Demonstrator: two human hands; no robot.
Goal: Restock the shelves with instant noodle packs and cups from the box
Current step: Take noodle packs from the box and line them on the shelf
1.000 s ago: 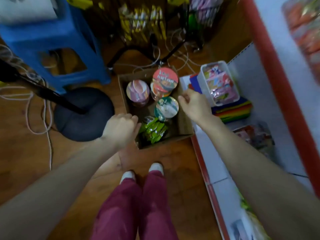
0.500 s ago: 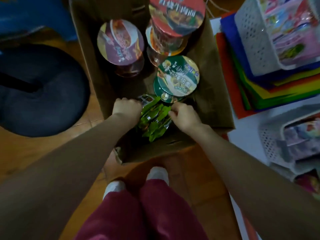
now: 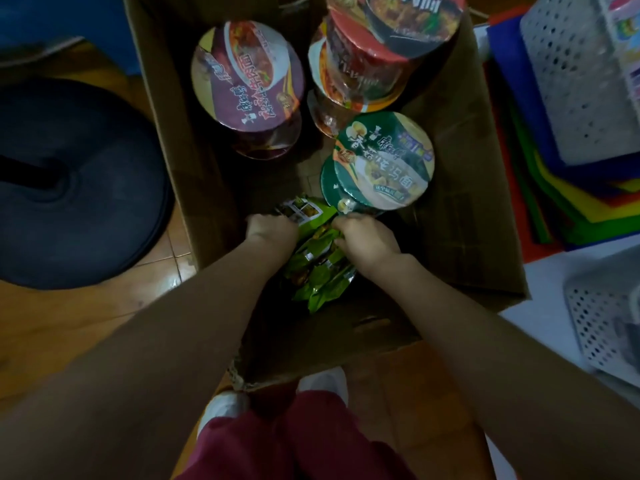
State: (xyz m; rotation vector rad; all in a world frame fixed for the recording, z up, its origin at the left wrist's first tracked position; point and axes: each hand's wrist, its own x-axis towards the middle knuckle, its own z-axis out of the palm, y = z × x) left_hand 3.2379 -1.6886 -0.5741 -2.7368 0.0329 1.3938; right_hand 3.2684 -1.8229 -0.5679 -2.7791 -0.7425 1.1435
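Because the green noodle packs are lying bundled at the near end of the cardboard box, both hands are reaching down to them from either side. The left hand is curling closed around the left edge of the bundle, and the right hand is closing over its right edge; both sets of fingers are pinching the wrappers, so the packs are probably being gathered for a single lift, a sensible grip for slippery, loose film.

Just beyond the packs, two green-lidded cups are standing stacked, the upper one tilting slightly. Farther back, a purple-lidded cup is sitting on another cup, and a red-lidded stack is occupying the far right corner. Stacking is keeping the cups upright and leaving a bare patch of box floor between them.

The box is resting on the tiled floor directly ahead of the person's white shoes, keeping the stock within arm's reach. To the right, the white shelf is carrying perforated white baskets and a pile of coloured sheets. On the left, a dark round base is sitting beside the box.
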